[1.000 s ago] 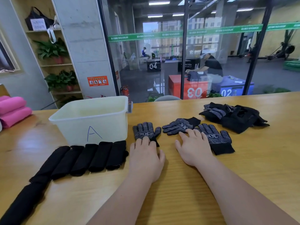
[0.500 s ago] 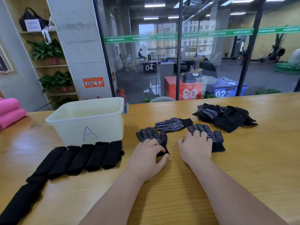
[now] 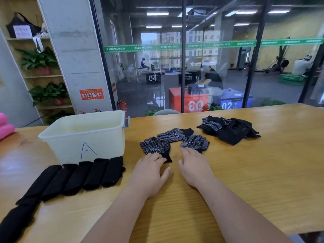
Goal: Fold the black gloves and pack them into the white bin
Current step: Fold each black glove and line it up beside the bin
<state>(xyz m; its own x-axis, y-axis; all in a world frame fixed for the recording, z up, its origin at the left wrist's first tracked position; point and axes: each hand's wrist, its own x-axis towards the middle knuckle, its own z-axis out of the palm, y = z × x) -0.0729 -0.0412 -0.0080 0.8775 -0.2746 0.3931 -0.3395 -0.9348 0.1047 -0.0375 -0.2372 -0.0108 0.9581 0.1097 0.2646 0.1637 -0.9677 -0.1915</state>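
Three black gloves with white grip dots lie flat in the middle of the table: a left glove (image 3: 155, 146), a middle glove (image 3: 174, 135) behind it, and a right glove (image 3: 195, 142). My left hand (image 3: 150, 172) rests palm down with its fingertips on the left glove's cuff. My right hand (image 3: 194, 166) presses its fingertips on the right glove's cuff. The white bin (image 3: 84, 135), marked with a blue letter A, stands at the left. A row of folded black gloves (image 3: 77, 176) lies in front of it.
A loose pile of black gloves (image 3: 229, 128) sits at the back right of the wooden table (image 3: 263, 172). Pink rolls (image 3: 5, 127) lie at the far left edge. A glass wall stands behind the table.
Both hands have drawn back toward me, dragging the left and right gloves closer together. The right glove now lies shorter, and the view has shifted a little.
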